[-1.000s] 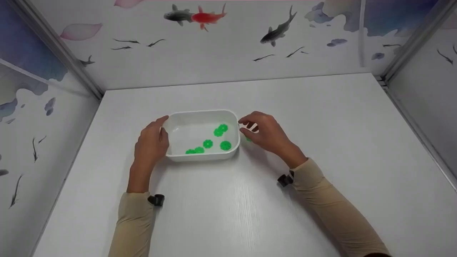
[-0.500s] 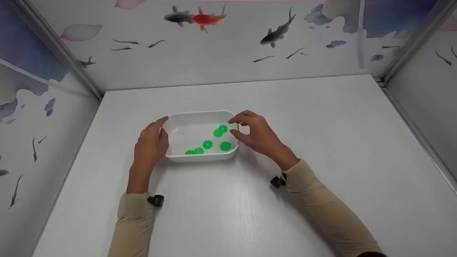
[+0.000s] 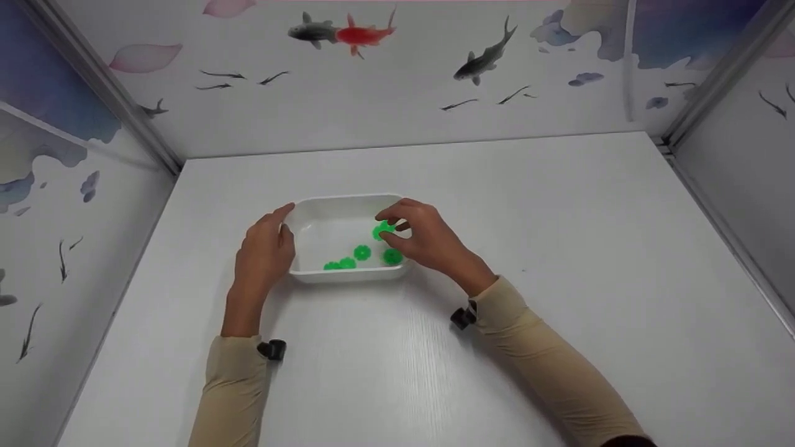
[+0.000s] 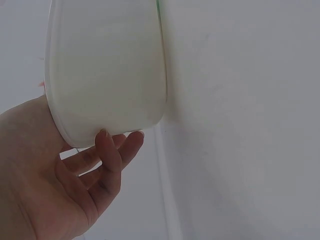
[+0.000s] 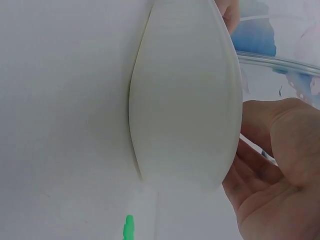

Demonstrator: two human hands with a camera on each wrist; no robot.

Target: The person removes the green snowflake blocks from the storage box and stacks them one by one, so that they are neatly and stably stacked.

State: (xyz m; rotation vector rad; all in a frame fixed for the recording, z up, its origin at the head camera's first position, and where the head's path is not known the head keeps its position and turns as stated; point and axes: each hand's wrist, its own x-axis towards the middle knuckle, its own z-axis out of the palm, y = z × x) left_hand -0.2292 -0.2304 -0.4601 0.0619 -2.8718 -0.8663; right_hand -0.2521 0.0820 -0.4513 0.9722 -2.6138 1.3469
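Observation:
A white rectangular container [image 3: 329, 273] stands on the table, with several flat green flower-shaped pieces [image 3: 362, 252] in its near and right parts. My left hand [image 3: 264, 248] holds the container's left end; in the left wrist view its fingers [image 4: 107, 150] curl against the end wall. My right hand [image 3: 425, 236] reaches over the right rim, thumb and forefinger parted above two overlapping green pieces [image 3: 380, 232]. Nothing shows between those fingertips. In the right wrist view the container wall [image 5: 185, 100] hides the tips of the right hand [image 5: 270, 175].
One more green piece [image 5: 128, 228] lies outside the container, low in the right wrist view. The white table [image 3: 372, 372] is bounded by printed panels at the back [image 3: 397, 112] and both sides.
My right hand has moved left, from beside the container's right end to over its inside. A green piece visible under that hand earlier is now hidden in the head view. My left hand stays put.

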